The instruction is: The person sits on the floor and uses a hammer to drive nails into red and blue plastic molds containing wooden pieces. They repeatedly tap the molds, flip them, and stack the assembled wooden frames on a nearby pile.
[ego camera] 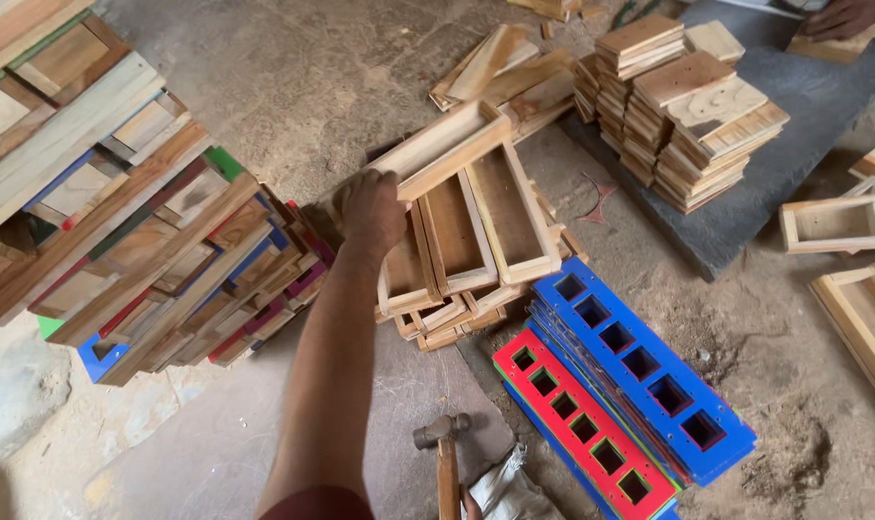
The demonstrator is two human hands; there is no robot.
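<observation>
My left hand (370,210) reaches forward and grips the near end of a long open wooden box (452,144). That box lies tilted on top of a pile of similar wooden boxes (486,226). At the bottom edge only the fingertips of my right hand (469,504) show, around the wooden handle of a hammer (444,438). The hammer's metal head points up over the stone slab in front of me.
A tall heap of wooden and coloured strips (129,202) fills the left. Blue (640,361) and red (577,424) boards with square cut-outs lie at the right front. Stacked wooden plates (693,106) stand on a grey slab (794,164), where another person's hand (842,14) rests. More boxes (835,223) lie right.
</observation>
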